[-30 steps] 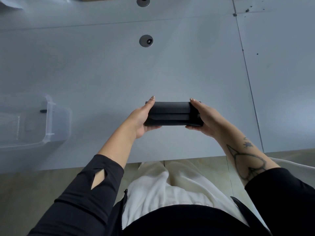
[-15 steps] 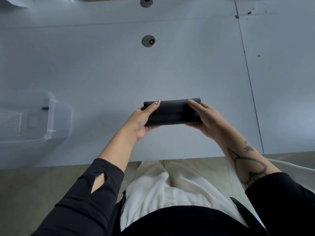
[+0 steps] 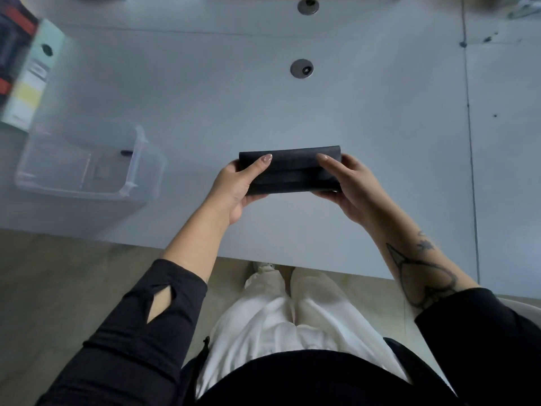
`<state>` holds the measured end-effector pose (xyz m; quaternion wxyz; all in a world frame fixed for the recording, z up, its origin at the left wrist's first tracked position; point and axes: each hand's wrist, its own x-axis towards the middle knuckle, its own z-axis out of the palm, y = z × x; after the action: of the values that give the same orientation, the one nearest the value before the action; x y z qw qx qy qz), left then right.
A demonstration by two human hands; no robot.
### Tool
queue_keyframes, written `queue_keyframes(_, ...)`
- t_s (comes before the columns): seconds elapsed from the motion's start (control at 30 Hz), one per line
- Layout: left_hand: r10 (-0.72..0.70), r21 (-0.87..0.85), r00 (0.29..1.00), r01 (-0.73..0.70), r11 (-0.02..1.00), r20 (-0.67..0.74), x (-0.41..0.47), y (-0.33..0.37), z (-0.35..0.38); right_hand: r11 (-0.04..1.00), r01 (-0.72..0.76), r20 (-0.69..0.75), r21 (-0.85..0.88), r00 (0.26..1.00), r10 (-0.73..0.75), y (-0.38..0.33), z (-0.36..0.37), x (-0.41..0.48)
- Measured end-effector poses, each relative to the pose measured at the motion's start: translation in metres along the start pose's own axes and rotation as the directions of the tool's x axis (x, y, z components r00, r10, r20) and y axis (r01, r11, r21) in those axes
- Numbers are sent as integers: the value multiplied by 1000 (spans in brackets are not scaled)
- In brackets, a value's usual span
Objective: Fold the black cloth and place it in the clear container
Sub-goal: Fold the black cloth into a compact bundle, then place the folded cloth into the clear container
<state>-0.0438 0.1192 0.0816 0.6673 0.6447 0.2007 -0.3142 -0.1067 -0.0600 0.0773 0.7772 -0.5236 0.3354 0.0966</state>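
Observation:
The black cloth (image 3: 292, 171) is folded into a narrow flat bundle and held level above the grey table (image 3: 222, 112). My left hand (image 3: 238, 186) grips its left end, thumb on top. My right hand (image 3: 349, 189) grips its right end the same way. The clear container (image 3: 87, 165) stands on the table to the left of the cloth, open at the top, with a small dark piece at its right rim; I can make out nothing else inside it.
A stack of colourful boxes (image 3: 26, 71) leans at the far left behind the container. Two round grey cable ports (image 3: 301, 68) sit in the table further back. A seam (image 3: 468, 112) runs down the table at the right. The near table edge crosses below my hands.
The view has shifted so the container and boxes show more at the left. The cloth stays gripped at both ends, tilted so its flat face shows more.

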Motion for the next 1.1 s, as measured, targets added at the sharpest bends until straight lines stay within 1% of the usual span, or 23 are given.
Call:
queue_keyframes(0.2, 54, -24, 997, -55, 998, -48, -4, 9, -42, 998, 59, 23, 0, 998, -59, 4, 45, -2)
queue_keyframes(0.37, 83, -52, 995, -86, 995, -60, -5, 21, -96, 997, 80, 23, -19, 997, -79, 12, 103, 0)
queue_keyframes(0.6, 128, -2, 991, -128, 992, -35, 7, 52, -186, 995, 101, -31, 21, 994, -101, 35, 195, 5)
queue_keyframes(0.8, 139, 42, 990, -138, 990, -26, 17, 73, -238, 994, 97, -47, -48, 994, -100, 40, 251, 11)
queue_keyframes(0.9, 132, 49, 989, -129, 990, -61, 24, 85, -259, 994, 84, -29, -75, 996, -86, 34, 274, 17)
queue_keyframes(1.1, 106, 90, 978, -91, 992, -178, 39, 101, -302, 991, 38, 46, -132, 998, -32, 25, 325, 33)
